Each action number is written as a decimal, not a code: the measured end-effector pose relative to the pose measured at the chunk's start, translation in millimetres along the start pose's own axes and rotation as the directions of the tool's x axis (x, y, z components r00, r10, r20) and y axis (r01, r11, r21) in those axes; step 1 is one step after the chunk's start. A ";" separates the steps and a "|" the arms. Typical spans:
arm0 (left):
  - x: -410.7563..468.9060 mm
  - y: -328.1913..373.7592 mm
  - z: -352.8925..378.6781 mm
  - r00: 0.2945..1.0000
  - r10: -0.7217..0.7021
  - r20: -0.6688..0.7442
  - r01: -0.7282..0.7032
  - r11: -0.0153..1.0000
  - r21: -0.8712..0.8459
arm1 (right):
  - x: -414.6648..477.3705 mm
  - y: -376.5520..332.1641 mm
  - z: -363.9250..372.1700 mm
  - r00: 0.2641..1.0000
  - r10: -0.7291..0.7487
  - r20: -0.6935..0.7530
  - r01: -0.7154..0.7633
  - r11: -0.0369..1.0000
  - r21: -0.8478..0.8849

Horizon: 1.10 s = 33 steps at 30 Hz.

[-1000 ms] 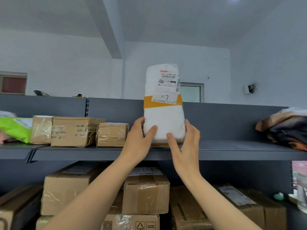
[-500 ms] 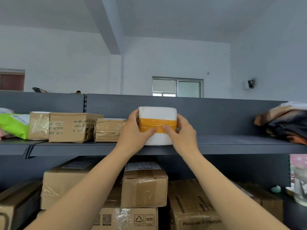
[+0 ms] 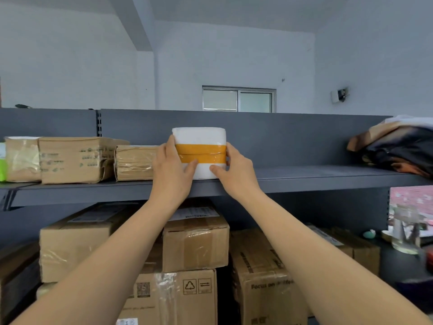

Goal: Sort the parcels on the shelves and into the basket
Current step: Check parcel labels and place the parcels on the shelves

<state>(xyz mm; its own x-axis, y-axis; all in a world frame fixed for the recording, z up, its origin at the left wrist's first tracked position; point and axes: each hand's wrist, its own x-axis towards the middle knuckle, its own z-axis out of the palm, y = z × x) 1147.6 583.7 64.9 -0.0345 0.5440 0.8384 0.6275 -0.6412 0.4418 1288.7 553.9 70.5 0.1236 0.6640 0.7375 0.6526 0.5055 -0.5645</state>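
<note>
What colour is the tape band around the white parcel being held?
Orange-yellow, wrapped across the white parcel as a tape band; clearest in the head view.

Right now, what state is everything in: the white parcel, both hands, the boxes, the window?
white parcel: taped shut, resting on the shelf, held on both sides.
left hand: grips the parcel's left side.
right hand: grips the parcel's right side.
brown boxes: taped shut, in a row left of the parcel.
lower boxes: sealed, stacked under the shelf.
window: looks closed.
</note>
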 end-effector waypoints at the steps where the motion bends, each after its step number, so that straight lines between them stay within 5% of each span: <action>1: -0.5 -1.2 -1.3 1.000 0.011 0.006 -0.011 1.000 0.015 | 0.8 0.0 2.2 1.000 0.011 -0.002 -0.011 1.000 -0.024; 4: -4.9 -1.7 -6.4 0.998 0.063 -0.009 -0.062 0.996 0.058 | -1.7 0.9 5.9 0.998 0.037 -0.047 -0.041 0.995 -0.087; 8: -17.3 7.2 -10.2 0.946 0.304 -0.114 -0.289 0.948 0.134 | -23.1 -0.8 -1.8 0.980 0.042 -0.195 -0.065 0.992 -0.110; 14: -55.9 21.7 2.2 0.661 0.735 0.151 -0.750 0.652 0.111 | -81.9 16.6 -31.7 0.931 -0.043 -0.363 -0.056 0.965 -0.258; 22: -124.6 39.3 50.4 0.523 0.657 0.544 -0.748 0.659 -0.076 | -192.5 72.9 -56.6 0.914 0.176 -0.366 -0.325 0.856 -0.402; 33: -163.6 68.6 102.4 0.497 0.615 0.611 -0.681 0.713 -0.164 | -245.7 123.8 -104.1 0.826 0.370 -0.426 -0.548 0.705 -0.451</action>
<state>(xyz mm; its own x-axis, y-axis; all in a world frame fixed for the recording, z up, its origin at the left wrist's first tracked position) 1276.0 506.1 -74.6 0.8447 0.2069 0.4936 0.3435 -0.9169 -0.2035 1417.0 396.0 -141.9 0.6617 0.5006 0.5583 0.7292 -0.2561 -0.6346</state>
